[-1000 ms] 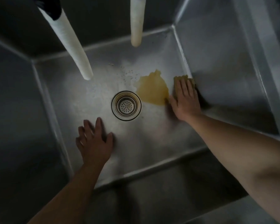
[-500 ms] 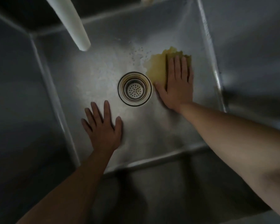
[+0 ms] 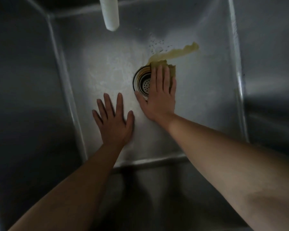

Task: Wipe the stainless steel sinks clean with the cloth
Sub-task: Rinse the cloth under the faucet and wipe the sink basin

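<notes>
The steel sink (image 3: 207, 114) fills the view, its floor wet and slick-looking. The yellow cloth (image 3: 173, 53) lies by the drain (image 3: 143, 84), soft and limp, best pinned under a flat palm. The right hand (image 3: 158, 95) presses it, fingers straight. The left hand (image 3: 113, 120) rests spread on the sink floor, holding nothing.

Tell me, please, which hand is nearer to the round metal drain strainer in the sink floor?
Right. The right hand lies flat on the yellow cloth, overlapping the round metal drain strainer; the left hand rests flat on the sink floor, nearer the person.
</notes>
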